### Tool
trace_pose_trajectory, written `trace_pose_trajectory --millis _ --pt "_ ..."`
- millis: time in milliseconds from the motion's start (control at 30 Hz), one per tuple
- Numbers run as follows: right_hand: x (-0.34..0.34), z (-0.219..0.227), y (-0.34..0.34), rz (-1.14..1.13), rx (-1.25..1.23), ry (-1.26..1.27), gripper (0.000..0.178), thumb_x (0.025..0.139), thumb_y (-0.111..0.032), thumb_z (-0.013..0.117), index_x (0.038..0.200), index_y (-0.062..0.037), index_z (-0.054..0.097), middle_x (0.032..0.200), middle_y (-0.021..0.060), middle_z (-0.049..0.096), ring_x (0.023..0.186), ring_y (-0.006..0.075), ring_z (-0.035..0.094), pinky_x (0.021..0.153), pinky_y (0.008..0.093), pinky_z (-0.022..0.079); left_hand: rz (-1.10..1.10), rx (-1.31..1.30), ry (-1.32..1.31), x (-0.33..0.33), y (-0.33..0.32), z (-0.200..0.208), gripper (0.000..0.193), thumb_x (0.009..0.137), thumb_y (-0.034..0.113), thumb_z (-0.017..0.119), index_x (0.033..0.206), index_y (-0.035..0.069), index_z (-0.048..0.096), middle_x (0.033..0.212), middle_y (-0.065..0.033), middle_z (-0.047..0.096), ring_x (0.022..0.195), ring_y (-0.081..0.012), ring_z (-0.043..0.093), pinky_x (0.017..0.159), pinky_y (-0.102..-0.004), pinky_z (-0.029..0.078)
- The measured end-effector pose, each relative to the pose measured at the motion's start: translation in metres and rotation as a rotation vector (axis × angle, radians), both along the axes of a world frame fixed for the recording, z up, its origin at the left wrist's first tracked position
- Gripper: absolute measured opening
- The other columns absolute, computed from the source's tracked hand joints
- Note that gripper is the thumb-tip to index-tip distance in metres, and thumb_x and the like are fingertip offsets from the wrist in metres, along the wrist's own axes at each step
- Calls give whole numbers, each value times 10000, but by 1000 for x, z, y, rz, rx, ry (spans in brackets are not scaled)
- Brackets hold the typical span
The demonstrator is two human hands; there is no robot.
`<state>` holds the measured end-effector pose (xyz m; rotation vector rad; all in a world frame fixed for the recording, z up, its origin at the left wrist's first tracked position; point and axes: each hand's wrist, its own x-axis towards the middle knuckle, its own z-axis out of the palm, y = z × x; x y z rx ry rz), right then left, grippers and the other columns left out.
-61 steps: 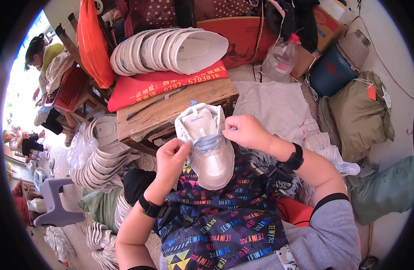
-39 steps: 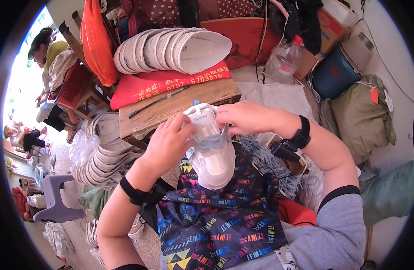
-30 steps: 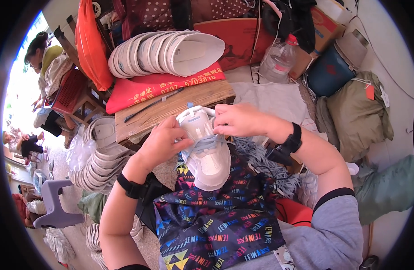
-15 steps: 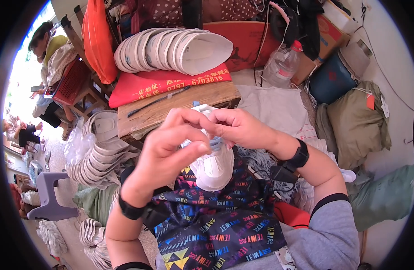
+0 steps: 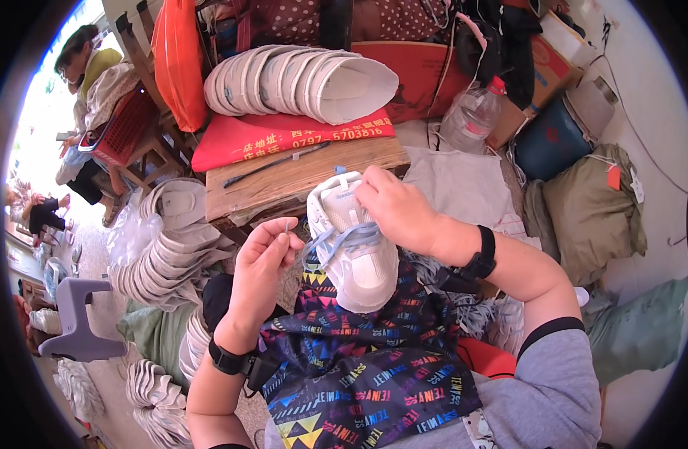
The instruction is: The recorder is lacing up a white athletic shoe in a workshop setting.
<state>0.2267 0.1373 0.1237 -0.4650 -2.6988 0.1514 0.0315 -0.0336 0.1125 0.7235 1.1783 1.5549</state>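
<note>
A white shoe upper [image 5: 370,277] with pale blue laces [image 5: 351,238] stands toe toward me, above the patterned cloth [image 5: 374,374] on my lap. My right hand [image 5: 396,206] is closed on the upper's right edge near the opening, its fingertips partly hidden. On the left, my left hand [image 5: 267,251] pinches a thin tip that looks like a lace end, just beside the laces. The laces cross loosely over the front of the upper.
A wooden bench [image 5: 284,179] ahead holds a dark thin stick [image 5: 273,166], a red cloth [image 5: 231,138] and nested white uppers [image 5: 284,82]. More stacked uppers [image 5: 164,262] lie left, near a grey plastic stool [image 5: 78,318]. A bottle [image 5: 475,112] stands right; another person [image 5: 97,82] sits far left.
My hands have parted: the left moved down and left with a thin tip in its pinch, the right shifted to the upper's edge. The front of the upper and its laces now show.
</note>
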Motion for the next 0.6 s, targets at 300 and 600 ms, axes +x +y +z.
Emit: trace_pose_trajectory --millis 300,600 --pt "-7 -11 -3 -210 -413 150 74 911 -126 566 954 -66 570 934 121 580 843 331 614 699 426 506 -20 -30 -71 -5 -12 -10 210 994 117 532 1180 35 587 901 4 630 733 -34 479 690 -170 401" --pt "1 -8 -6 -67 -144 -84 123 866 -84 564 985 -59 547 939 136 562 790 345 618 657 439 507 -49 -15 -89 -6 -16 -21 199 1000 115 520 1168 33 588 903 0 624 753 -45 492 699 -175 407"
